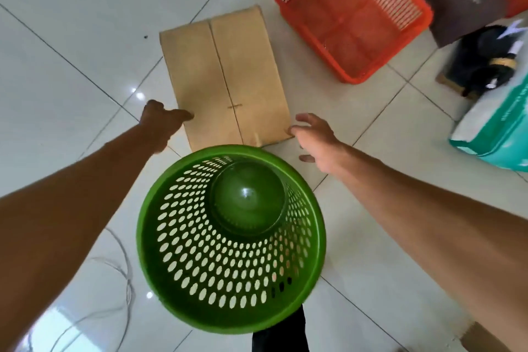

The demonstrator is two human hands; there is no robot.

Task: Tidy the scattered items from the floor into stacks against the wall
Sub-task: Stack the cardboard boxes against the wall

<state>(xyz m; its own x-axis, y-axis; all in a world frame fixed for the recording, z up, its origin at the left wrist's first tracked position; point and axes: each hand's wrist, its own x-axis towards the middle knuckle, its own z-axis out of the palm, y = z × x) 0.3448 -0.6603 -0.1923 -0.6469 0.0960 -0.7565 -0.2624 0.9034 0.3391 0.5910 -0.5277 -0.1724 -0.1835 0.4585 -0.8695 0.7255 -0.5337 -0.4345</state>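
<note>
Cardboard [225, 77] lies flat on the tiled floor [71, 8], just beyond the green perforated basket [231, 240] that stands near us. We judge the step in hand to be lifting this flattened box. Left hand [163, 123] touches its near left edge, thumb on top, fingers mostly hidden, so we cannot tell the grip. Right hand [314, 140] hovers at the near right corner, fingers spread and holding nothing. Next move calls for both hands to close on opposite edges and raise the sheet clear of the basket rim. Orange crate [351, 14] sits far right. Dark items and a teal-and-white bag [497, 128] at the right edge are blurred and cut off; no wall shows.
</note>
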